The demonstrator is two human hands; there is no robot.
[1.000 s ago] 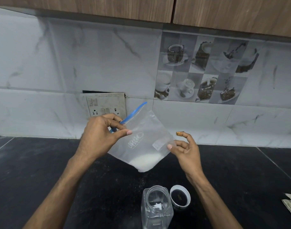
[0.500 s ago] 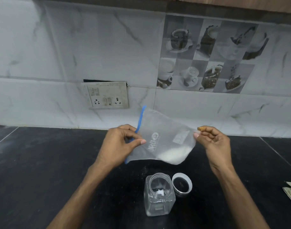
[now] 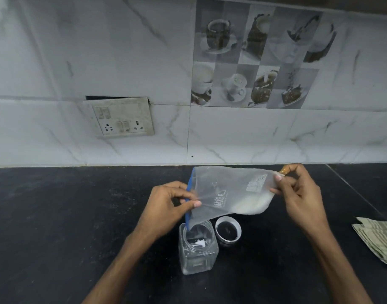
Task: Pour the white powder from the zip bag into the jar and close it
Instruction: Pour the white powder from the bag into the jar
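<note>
While left hand (image 3: 168, 207) and right hand (image 3: 302, 194) pinch one clear blue-sealed zip bag (image 3: 227, 187), one clear square jar (image 3: 198, 257) and one white lid (image 3: 228, 232) stand below.

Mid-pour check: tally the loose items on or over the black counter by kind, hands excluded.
clear plastic zip bag with blue seal strip: 1
clear square-sided jar, open: 1
round white-rimmed lid, lying beside the jar: 1
folded striped cloth or paper, at the right edge: 1
Total: 4
</note>
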